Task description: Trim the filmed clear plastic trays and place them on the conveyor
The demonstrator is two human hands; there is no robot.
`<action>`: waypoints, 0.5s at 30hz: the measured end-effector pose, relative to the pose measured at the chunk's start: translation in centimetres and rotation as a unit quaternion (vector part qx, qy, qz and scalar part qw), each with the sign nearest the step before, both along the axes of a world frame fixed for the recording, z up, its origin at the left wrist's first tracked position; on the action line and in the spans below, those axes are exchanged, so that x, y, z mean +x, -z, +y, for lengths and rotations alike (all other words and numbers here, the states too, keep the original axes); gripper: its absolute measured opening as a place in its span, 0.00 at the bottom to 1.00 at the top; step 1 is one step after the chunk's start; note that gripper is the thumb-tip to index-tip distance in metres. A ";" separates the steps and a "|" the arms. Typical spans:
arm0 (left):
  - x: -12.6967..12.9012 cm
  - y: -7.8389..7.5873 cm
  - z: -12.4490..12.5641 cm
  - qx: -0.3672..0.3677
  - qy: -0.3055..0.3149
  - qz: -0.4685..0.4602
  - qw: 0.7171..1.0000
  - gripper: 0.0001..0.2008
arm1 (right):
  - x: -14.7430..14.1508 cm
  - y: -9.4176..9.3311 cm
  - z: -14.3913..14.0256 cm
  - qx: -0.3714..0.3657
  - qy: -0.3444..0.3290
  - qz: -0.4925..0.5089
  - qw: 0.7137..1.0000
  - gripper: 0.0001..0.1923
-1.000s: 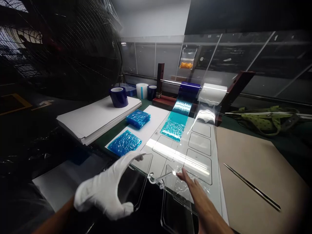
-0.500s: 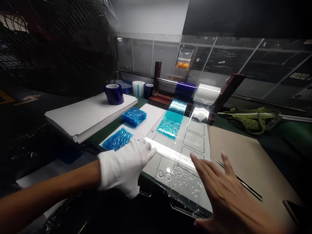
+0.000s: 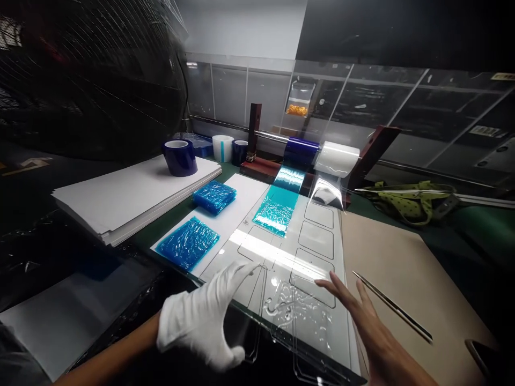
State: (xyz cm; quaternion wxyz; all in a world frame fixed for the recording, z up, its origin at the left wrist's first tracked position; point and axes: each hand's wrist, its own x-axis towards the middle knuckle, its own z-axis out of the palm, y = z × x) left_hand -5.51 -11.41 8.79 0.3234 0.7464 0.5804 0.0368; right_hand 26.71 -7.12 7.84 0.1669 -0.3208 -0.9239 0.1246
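Pinching a clear rectangular panel (image 3: 247,321) over the green bench (image 3: 156,229) edge, between thumb and fingers of the white-gloved left hand (image 3: 205,321); holding the bare right hand (image 3: 374,332), spread-fingered, beside another clear rectangular panel (image 3: 311,338); cannot tell whether touching.

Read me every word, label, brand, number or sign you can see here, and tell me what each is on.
None can be read with certainty.
Small printed mark on the outlined white sheet: too small to read.
Pale label at the right, by the back panel: too blurred to read.
Upper-right label: too blurred to read.
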 end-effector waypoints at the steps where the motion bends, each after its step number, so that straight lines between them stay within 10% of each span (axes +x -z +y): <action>1: 0.1 0.3 0.1 0.004 0.014 -0.005 1.000 0.61 | -0.1 -0.1 0.0 -0.006 -0.005 -0.004 1.000 0.63; 11: -0.5 -2.0 2.1 0.053 0.095 -0.020 0.994 0.61 | 2.7 0.1 0.9 -0.154 -0.043 0.016 0.987 0.62; 15: -1.4 1.7 1.6 0.171 -0.022 -0.015 0.985 0.56 | 5.9 0.4 2.5 -0.130 0.066 0.015 0.989 0.65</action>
